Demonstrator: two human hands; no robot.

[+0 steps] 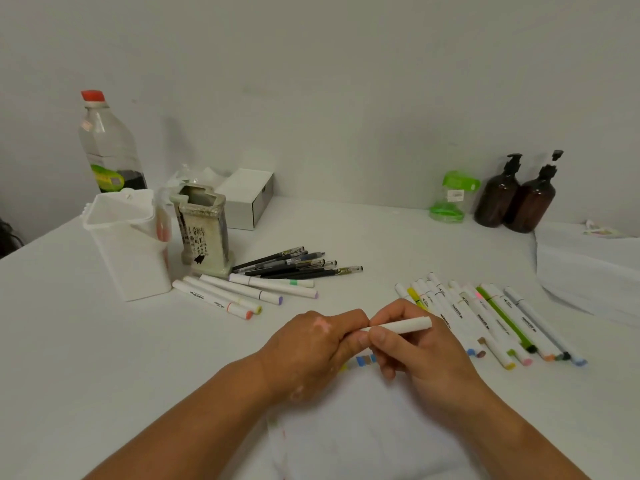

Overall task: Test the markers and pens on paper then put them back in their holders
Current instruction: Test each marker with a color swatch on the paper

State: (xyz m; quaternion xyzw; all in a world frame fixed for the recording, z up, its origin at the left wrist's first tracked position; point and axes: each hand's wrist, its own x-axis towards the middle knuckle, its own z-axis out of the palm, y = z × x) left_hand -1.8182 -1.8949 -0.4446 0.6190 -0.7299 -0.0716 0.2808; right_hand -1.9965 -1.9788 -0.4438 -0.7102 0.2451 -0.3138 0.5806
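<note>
White tabletop (398,237) bears the paper (363,427), over whose far edge the left hand (304,348) and right hand (415,355) both pinch one white marker (401,323); a few swatches (362,361) show there, but loose markers (485,317) right of the paper and pens (298,263) beyond it suggest most testing and returning remains.
</note>
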